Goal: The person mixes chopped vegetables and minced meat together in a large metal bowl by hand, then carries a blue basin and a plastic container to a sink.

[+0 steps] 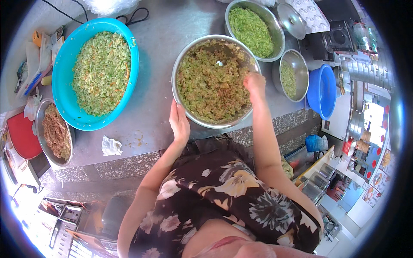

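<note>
In front of me a stainless steel bowl [215,126] holds a brownish-green mix [213,87] of chopped vegetable and what looks like minced meat. My left hand [179,124] rests with extended fingers against the bowl's outer wall at the lower left. At the bowl's right side my right hand [255,84] is curled, with bits of mix on it; whether it grips the rim or some mix is hidden. A small white spot shows on the mix near the far side.
Left stand a turquoise basin [135,64] of chopped vegetables, a metal bowl [71,142] of minced meat and crumpled white tissue [111,146]. Right are two steel bowls [281,35] [303,75] with shredded greens, a metal lid [291,21] and a blue basin [327,92]. The metal table's [151,80] edge is near my body.
</note>
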{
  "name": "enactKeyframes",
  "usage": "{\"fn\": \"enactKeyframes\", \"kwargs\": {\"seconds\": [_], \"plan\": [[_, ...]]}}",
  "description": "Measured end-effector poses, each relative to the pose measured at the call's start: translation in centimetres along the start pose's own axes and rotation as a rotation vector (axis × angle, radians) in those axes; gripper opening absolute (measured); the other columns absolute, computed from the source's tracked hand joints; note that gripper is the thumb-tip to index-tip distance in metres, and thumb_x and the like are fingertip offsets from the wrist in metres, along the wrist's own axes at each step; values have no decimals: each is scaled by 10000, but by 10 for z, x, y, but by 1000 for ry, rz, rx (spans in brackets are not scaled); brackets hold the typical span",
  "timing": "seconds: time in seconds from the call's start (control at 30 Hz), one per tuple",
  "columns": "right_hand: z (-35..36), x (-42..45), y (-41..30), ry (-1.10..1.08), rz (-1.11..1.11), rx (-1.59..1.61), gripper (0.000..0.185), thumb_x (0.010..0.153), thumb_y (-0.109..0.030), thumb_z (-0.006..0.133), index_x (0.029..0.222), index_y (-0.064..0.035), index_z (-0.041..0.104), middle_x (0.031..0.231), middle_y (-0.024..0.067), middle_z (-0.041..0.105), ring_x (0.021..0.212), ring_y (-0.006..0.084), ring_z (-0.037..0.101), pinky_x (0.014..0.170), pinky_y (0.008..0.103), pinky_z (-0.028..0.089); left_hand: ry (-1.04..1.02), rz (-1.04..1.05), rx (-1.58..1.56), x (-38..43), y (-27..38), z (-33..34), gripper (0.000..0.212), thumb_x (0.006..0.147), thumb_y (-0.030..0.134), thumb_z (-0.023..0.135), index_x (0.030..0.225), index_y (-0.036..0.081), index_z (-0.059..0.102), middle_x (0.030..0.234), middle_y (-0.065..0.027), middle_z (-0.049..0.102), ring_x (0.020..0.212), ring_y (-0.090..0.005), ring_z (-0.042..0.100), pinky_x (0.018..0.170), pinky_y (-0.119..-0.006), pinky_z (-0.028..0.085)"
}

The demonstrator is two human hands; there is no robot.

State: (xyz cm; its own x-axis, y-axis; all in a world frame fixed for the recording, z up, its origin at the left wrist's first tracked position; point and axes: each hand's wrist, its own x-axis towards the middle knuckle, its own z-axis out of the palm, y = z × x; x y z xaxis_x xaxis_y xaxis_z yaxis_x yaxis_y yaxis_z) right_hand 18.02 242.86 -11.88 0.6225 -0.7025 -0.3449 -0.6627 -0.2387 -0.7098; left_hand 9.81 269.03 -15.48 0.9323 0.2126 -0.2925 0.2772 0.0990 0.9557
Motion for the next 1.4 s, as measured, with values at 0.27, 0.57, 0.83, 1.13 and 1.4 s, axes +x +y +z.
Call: {"fn": "enactKeyframes", "kwargs": {"seconds": [0.27,0.57,0.83,1.13,1.4], "plan": [[49,93,-48,-299,142,51,190,820,-172,509,853,8,559,749,121,552,654,223,546,617,386,492,-78,-241,-118,-12,20,-3,413,993,179,414,1359,-9,388,983,-15,574,738,-68,493,673,-206,431],[168,-57,-113,-594,-578,-855,235,828,-143,494,897,-36,692,846,146,667,716,259,659,690,351,543,-170,-46,80,51,16,-30,354,953,124,442,1264,-39,490,1108,-117,610,1061,-148,509,933,-282,396],[114,-88,-21,-390,-1551,-860,221,790,-86,526,943,-31,676,950,121,610,1005,290,559,873,372,493,-611,13,593,191,90,-6,318,915,262,497,1148,85,621,775,-112,662,654,-147,604,646,-313,495],[53,26,-29,-61,-793,-600,303,860,-224,475,1034,-34,635,1069,218,615,967,396,584,864,465,468,-97,-99,186,65,32,-23,371,985,304,439,1185,33,595,806,-40,630,697,-74,544,611,-254,470],[173,-72,-80,-439,-605,-689,316,835,-226,467,788,-6,689,779,205,668,727,319,675,654,401,539,52,-241,-139,-13,17,1,362,981,177,446,1305,21,486,785,56,514,645,-38,440,562,-195,399]]}}
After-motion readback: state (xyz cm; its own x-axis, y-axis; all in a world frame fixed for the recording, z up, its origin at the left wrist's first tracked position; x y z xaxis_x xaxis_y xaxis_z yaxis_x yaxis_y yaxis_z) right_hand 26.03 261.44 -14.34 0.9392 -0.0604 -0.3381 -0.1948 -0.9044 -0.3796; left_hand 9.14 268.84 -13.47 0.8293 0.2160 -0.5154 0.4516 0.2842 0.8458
